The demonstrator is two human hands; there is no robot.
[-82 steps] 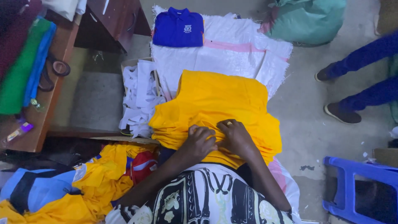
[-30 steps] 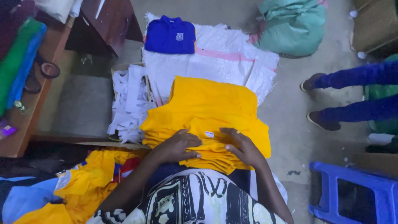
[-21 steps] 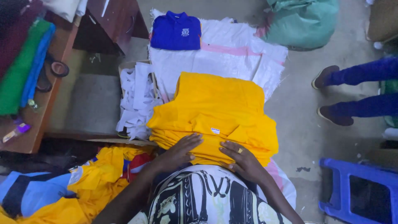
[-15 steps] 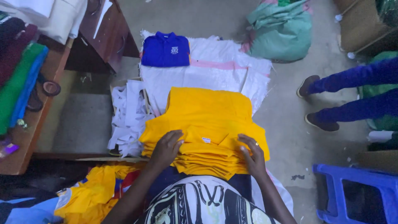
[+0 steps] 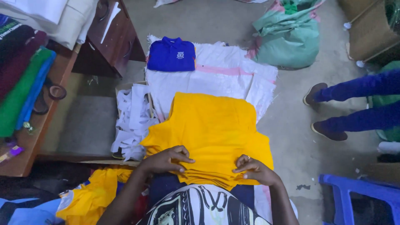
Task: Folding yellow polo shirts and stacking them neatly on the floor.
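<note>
— On the near side of the white sheeting on the floor lies the stack of yellow shirts, with both hands at its near edge. What changed?

— Half a second ago the hands sat wide apart at the stack's near corners. Now they have drawn in towards the middle: the left hand rests on the near left part, the right hand on the near right.

— And the fingers?

— The left fingers are curled, tips pressing into the top layer of cloth; whether they pinch a fold I cannot tell. The right fingers are bent and bunched on the near hem, a ring showing, seemingly nipping the edge.

— Meaning what for the work?

— I judge the smoothing of the corners is over and the near edge of the top shirt is being gathered.

— Anything else about?

— A folded blue shirt at the far end of the sheeting, white strips of cloth to the left, a green sack far right, another person's legs at the right, a blue plastic stool near right.
</note>
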